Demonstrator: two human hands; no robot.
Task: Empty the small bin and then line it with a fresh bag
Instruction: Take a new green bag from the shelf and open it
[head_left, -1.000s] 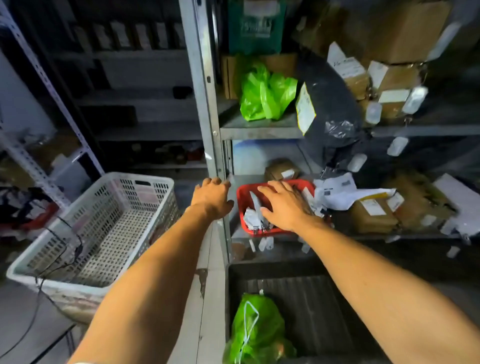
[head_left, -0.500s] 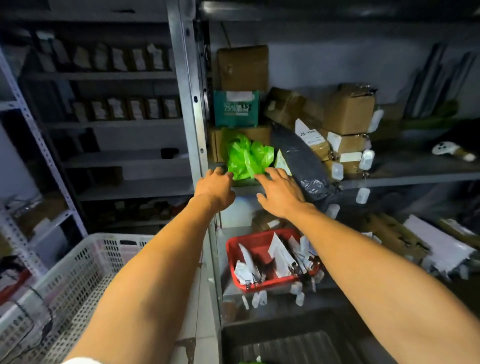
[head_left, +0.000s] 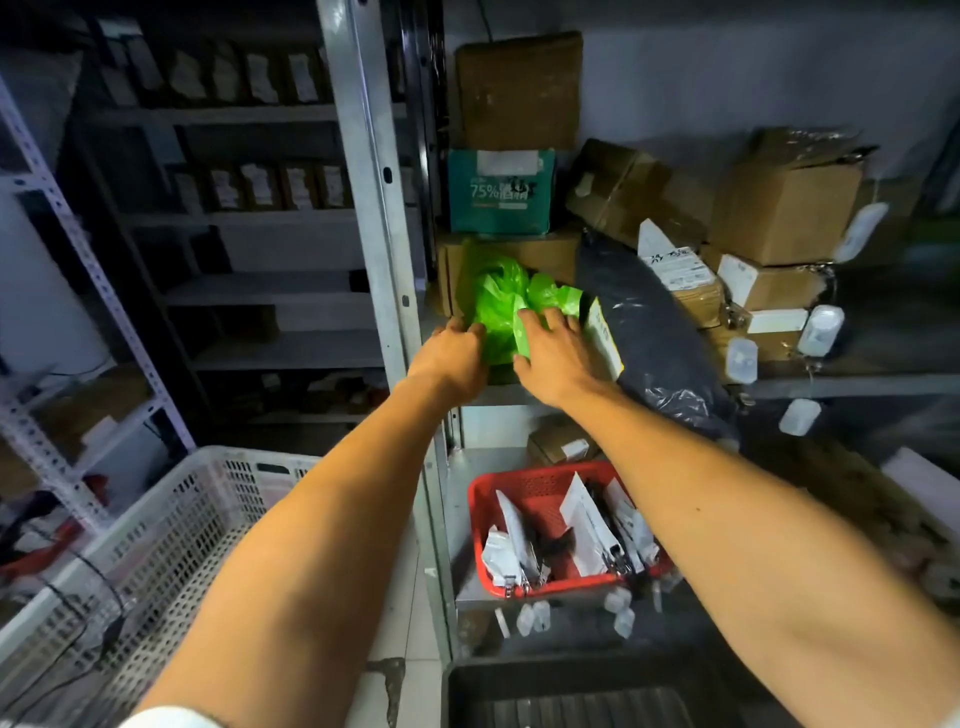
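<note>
Two bare hands are reaching onto a metal shelf (head_left: 831, 385) where a bundle of green plastic bags (head_left: 501, 306) is sitting in front of stacked cardboard boxes (head_left: 784, 213). The left hand (head_left: 453, 356) is pressing against the bundle's left side, fingers curled at its edge; the right hand (head_left: 553, 353), fingers spread and loose, is lying on its right side, gripping nothing. A red basket (head_left: 535, 496) is sitting on the shelf below.

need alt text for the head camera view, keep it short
Both bare hands, left hand and right hand, reach onto a metal shelf and touch a bunch of green plastic bags among cardboard boxes. A red basket sits one shelf lower.
</note>
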